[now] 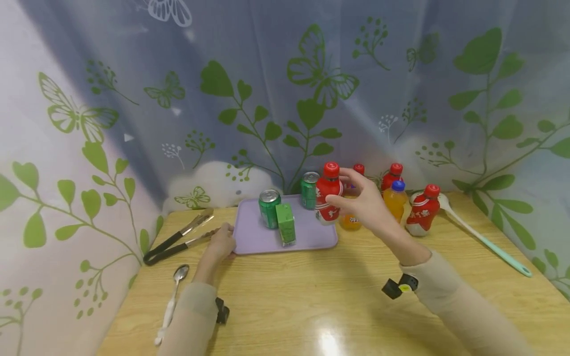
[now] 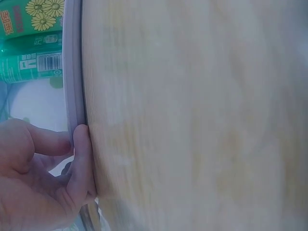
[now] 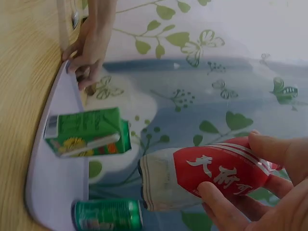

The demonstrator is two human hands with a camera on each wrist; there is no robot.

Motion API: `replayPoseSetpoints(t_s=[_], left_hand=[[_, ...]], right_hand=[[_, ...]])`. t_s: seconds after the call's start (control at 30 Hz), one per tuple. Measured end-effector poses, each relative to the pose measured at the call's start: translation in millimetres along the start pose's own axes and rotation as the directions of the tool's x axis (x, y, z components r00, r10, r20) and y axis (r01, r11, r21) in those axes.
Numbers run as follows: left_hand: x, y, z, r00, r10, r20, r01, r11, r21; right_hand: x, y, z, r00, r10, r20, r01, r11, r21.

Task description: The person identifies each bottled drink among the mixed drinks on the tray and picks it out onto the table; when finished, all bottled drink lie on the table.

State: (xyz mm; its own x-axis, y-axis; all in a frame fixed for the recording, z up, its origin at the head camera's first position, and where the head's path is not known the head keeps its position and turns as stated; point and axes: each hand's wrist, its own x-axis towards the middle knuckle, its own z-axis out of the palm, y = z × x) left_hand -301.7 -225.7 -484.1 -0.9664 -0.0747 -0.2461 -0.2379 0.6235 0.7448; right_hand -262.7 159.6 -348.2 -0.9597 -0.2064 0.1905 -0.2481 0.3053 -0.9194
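Note:
My right hand (image 1: 366,201) grips a red-capped cola bottle (image 1: 328,190) with a red label, its fingers and thumb around the upper part. In the right wrist view the bottle (image 3: 211,173) is clear of the tray surface, above its right end. At the left end of the lilac tray (image 1: 249,243), my left hand (image 1: 221,243) pinches the rim; the left wrist view shows thumb and finger on either side of that rim (image 2: 73,67). Standing on the tray are a green drink carton (image 1: 286,225), a green can (image 1: 269,210) beside it and another green can (image 1: 308,190) farther back.
Right of the tray are an orange drink bottle (image 1: 395,201) with a blue cap, another orange bottle (image 1: 351,222) and red-capped bottles (image 1: 423,210). A mint-handled utensil (image 1: 485,240) lies far right. Black-handled tongs (image 1: 178,242) and a spoon (image 1: 171,301) lie left. A curtain (image 1: 267,99) hangs behind.

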Motion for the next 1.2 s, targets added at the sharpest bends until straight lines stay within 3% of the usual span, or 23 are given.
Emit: replayPoseSetpoints(t_s=[0.17, 0.43, 0.93, 1.2], left_hand=[[0.2, -0.4, 0.5, 1.0, 0.011, -0.001, -0.011, 1.0, -0.006], [3.1, -0.5, 0.1, 1.0, 0.019, -0.007, -0.019, 1.0, 0.002], [0.4, 1.2, -0.7, 1.0, 0.016, -0.004, -0.016, 1.0, -0.002], [0.8, 0.1, 0.0, 1.0, 0.01, -0.006, -0.01, 1.0, -0.004]], right_hand=[[-12.7, 17.4, -22.4, 0.998, 0.068, 0.009, -0.067, 0.994, -0.083], [-26.7, 46.3, -45.9, 0.993, 0.115, 0.02, -0.112, 0.987, -0.116], [-33.9, 87.4, -67.6, 0.979, 0.206, 0.002, -0.203, 0.968, -0.15], [-35.9, 102.4, -77.1, 0.976, 0.217, 0.0, -0.213, 0.962, -0.172]])
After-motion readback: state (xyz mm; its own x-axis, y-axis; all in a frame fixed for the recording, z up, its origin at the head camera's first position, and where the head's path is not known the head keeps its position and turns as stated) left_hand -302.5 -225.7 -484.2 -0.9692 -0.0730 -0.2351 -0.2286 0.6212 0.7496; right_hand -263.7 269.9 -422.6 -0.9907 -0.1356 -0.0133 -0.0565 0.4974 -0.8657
